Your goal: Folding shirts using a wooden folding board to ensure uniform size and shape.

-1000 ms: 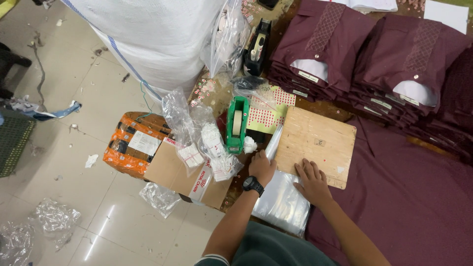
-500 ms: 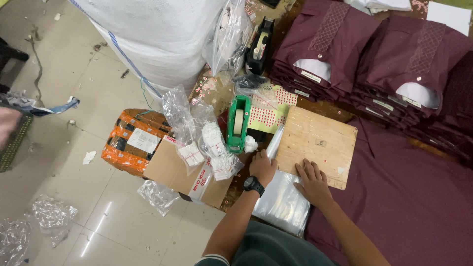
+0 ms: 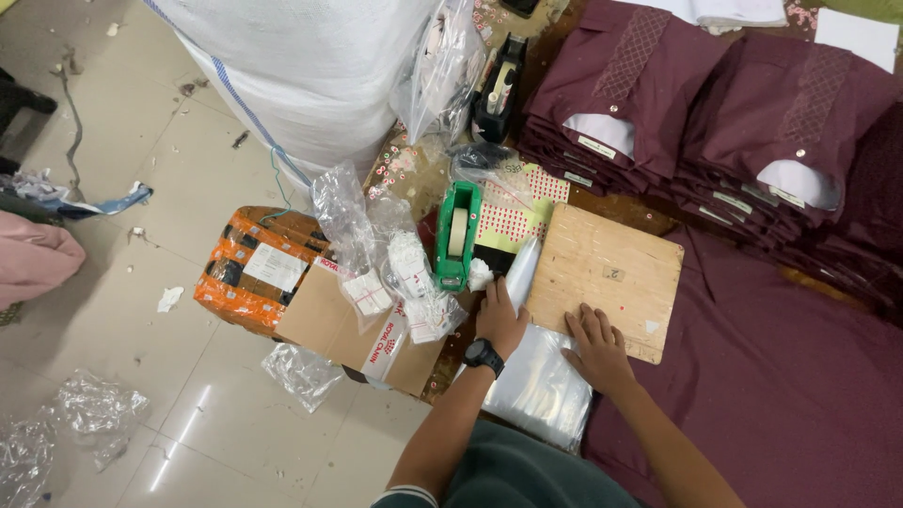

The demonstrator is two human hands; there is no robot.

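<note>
Hands lie flat, fingers spread: left hand (image 3: 499, 320) and right hand (image 3: 596, 347) pressing clear plastic bags (image 3: 538, 384).

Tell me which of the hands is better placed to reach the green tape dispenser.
Probably the left hand. It lies just below the green tape dispenser, at the edge of the clear plastic bags. The right hand rests farther away, on the wooden board.

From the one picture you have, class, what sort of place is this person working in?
Probably a garment packing workshop: stacks of folded maroon shirts, a pile of clear plastic bags under both hands, and a green tape dispenser beside a wooden folding board.
</note>
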